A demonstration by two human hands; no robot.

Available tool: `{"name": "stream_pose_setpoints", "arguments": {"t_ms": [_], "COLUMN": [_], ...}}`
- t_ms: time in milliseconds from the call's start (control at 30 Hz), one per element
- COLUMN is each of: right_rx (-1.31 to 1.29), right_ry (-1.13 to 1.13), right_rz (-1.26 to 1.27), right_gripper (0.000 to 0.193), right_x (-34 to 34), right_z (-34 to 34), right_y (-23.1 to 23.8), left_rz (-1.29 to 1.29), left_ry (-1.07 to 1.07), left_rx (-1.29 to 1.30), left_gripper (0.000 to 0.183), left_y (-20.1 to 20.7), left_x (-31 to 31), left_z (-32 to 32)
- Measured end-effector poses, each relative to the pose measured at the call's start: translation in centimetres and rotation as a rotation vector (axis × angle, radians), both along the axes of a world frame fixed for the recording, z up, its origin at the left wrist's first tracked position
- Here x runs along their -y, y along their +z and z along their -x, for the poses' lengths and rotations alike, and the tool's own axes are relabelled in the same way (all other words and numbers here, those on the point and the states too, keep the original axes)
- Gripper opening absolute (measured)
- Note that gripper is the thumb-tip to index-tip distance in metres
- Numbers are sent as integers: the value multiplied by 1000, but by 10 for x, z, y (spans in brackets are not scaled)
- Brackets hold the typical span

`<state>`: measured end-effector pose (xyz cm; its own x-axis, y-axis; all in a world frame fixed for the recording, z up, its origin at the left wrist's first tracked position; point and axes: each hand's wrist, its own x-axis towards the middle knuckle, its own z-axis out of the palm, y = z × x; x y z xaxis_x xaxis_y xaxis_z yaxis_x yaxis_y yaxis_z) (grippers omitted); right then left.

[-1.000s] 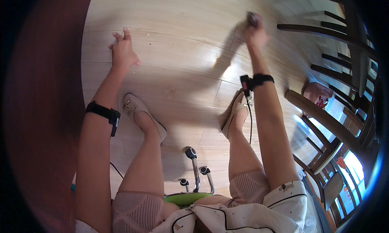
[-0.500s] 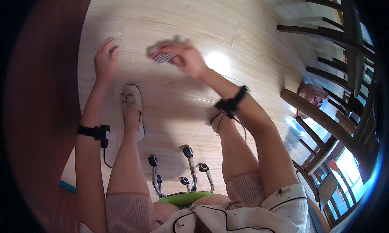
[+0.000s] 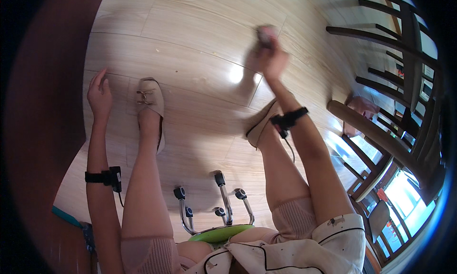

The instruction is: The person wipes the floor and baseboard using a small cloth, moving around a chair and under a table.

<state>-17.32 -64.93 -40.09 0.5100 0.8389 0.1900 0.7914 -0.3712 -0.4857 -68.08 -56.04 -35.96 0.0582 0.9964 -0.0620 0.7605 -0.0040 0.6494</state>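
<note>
Out over the floor at the upper right, my right hand (image 3: 275,59) is closed around a small dark-and-pinkish bundle (image 3: 266,35). Motion blurs both, so I cannot tell the bundle's kind; it looked striped in the earlier frame. A shadow falls on the floor beside this hand. My left hand (image 3: 100,97) hangs near the dark red-brown panel at the left, fingers loosely bent and thumb apart, with nothing in it. It is left of my beige left shoe (image 3: 151,94), which has a metal buckle. My right shoe (image 3: 262,124) shows partly behind my right forearm.
Pale wood flooring (image 3: 200,88) bears a few tiny crumbs. The dark panel (image 3: 47,98) runs along the left. Below me stands a green stool (image 3: 221,233) on chrome legs with casters. Dark wooden chairs (image 3: 381,126) line the right side. Each wrist wears a black strap with a cable.
My right hand has swung right and farther out, carrying the bundle with it. My left hand has drawn back and a little left, toward the dark panel. The view has shifted slightly.
</note>
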Motion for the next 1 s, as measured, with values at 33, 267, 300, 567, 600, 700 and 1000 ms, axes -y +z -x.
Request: {"name": "stream_pose_setpoints", "arguments": {"t_ms": [33, 267, 300, 567, 600, 700, 1000], "right_rx": [52, -527, -628, -87, -270, -457, -87], "right_ry": [128, 794, 713, -473, -722, -927, 238], "right_rz": [-147, 48, 8, -160, -16, 85, -86], "right_gripper": [34, 30, 34, 27, 33, 33, 30], "right_x": [-15, -37, -34, 52, 62, 36, -120], "right_z": [53, 181, 164, -218, -222, -184, 67], "right_y": [7, 54, 49, 5, -1, -6, 13], "left_rz": [27, -84, -64, -200, -136, -49, 13], "left_ry": [27, -118, -118, -266, -221, -155, -178], "left_rx": [-2, -20, -33, -136, -169, -201, -123], "left_gripper": [35, 36, 36, 37, 37, 37, 36], "left_y": [0, 8, 12, 18, 11, 16, 12], "left_x": [2, -13, -11, -25, -17, 0, -19], "left_z": [3, -4, -3, 10, 29, 53, 0]}}
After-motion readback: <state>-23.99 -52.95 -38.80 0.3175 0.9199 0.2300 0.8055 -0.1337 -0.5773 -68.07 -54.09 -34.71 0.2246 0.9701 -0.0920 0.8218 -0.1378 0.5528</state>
